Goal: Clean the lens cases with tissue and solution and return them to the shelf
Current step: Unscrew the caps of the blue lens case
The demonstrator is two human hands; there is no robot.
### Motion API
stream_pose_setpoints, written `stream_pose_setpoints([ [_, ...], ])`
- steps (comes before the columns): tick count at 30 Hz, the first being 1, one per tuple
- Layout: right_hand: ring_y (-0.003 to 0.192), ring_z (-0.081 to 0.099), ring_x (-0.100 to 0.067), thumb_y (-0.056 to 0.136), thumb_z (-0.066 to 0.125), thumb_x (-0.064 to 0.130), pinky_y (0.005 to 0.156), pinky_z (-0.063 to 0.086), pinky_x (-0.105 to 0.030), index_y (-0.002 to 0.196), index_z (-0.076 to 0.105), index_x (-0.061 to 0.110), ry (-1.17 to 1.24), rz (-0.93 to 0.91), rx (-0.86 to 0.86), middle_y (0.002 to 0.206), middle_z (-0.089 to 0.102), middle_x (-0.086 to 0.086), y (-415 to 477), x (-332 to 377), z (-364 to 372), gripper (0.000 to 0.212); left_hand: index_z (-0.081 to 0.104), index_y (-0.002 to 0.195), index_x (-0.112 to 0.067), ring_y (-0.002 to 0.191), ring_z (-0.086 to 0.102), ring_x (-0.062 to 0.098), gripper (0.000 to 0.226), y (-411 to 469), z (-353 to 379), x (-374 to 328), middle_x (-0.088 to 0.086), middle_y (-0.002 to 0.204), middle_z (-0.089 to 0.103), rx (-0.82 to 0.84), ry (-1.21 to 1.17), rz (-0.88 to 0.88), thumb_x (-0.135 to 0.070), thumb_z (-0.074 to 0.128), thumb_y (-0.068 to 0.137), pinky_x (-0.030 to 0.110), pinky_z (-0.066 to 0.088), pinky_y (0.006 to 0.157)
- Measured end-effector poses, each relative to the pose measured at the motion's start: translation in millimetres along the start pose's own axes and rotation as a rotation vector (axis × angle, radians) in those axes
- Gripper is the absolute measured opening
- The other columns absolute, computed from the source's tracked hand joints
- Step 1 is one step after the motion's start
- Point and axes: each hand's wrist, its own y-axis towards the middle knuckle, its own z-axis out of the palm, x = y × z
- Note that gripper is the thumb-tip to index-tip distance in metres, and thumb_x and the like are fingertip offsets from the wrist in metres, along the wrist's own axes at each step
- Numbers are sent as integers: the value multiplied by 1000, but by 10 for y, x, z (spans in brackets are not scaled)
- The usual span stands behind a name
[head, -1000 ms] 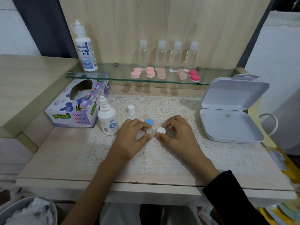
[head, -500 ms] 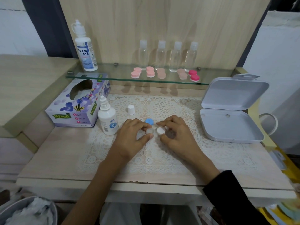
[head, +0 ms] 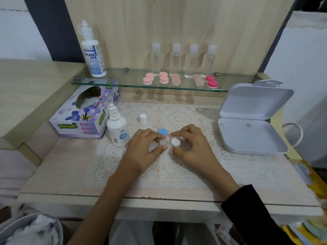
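Note:
A clear lens case (head: 164,142) lies on the lace mat (head: 177,172) in the middle of the table. My left hand (head: 143,152) pinches its uncapped left well between thumb and fingers. My right hand (head: 193,147) curls its index finger and thumb around the white cap (head: 175,142) on the case's right well. A loose blue cap (head: 163,132) lies on the mat just behind the case. An uncapped solution bottle (head: 117,129) stands left of my left hand, with its small white cap (head: 143,119) further back. Several pink lens cases (head: 163,79) sit on the glass shelf (head: 177,87).
A tissue box (head: 83,115) stands at the back left. On the shelf are a large solution bottle (head: 92,55) and several clear bottles (head: 192,61). An open white box (head: 251,138) lies at the right. A bin (head: 30,230) with crumpled tissues is at the bottom left.
My right hand's fingers have shifted around the white cap, the index finger reaching further left over it. The left hand and the case have stayed in place.

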Motion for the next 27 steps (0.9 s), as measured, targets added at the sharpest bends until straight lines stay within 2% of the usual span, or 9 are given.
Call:
stream_pose_setpoints([
  [2,95,47,-4,69,74,38,75,35,-17,104,70,21,2,8,-34,96,50,12,5,-11,-6,39,68,107,-23,94,48,5,54,-1,-4,-4,-13,92,59,0,2,-1,-61,47,75,10,32,80],
  [5,83,46,-2,69,82,34,68,32,-18,86,64,22,-2,41,-98,91,51,11,12,-11,-15,27,68,108,-24,94,47,5,54,-5,-11,-13,-15,93,58,-1,9,-1,-61,46,75,10,31,80],
  [7,83,46,-2,68,82,33,67,32,-18,79,62,23,-4,61,-107,88,51,12,9,-5,-10,24,68,107,-24,93,46,4,54,-6,-16,-20,-15,93,58,0,10,1,-61,46,75,9,31,79],
  [10,87,50,-6,69,80,28,71,40,-23,82,67,24,34,56,-87,90,54,11,1,-12,6,19,68,107,-22,93,46,4,49,-3,-21,-30,-14,92,58,-1,10,-1,-58,53,76,9,31,79],
  [12,92,51,-7,69,80,24,76,45,-28,87,71,25,50,49,-66,91,55,12,-10,-8,6,20,69,107,-21,93,47,6,40,-3,-21,-32,-13,92,58,-4,12,-4,-48,61,78,9,31,80],
  [14,95,50,-7,70,79,22,77,44,-27,92,72,24,52,44,-49,92,55,13,-11,1,-9,22,69,107,-19,94,47,7,32,-5,-20,-31,-12,92,58,-9,16,-2,-38,68,82,9,31,80],
  [20,84,53,-8,73,68,22,70,42,-19,93,73,23,117,48,-44,87,57,12,-10,39,-45,21,68,109,-20,95,46,7,29,-15,-20,-33,-12,94,58,-10,24,2,-32,71,82,9,30,80],
  [23,78,51,-4,81,68,12,68,40,-13,97,72,21,200,105,-69,92,58,7,-1,60,-54,19,68,108,-21,96,47,7,28,-16,-25,-36,-12,95,59,-11,12,-2,-32,70,83,10,32,81],
  [27,72,50,-5,84,67,12,64,42,-14,95,68,23,304,184,-108,95,62,0,61,23,-92,16,68,109,-22,96,47,6,28,-15,-25,-41,-13,94,58,-9,3,-6,-31,70,83,10,31,82],
])
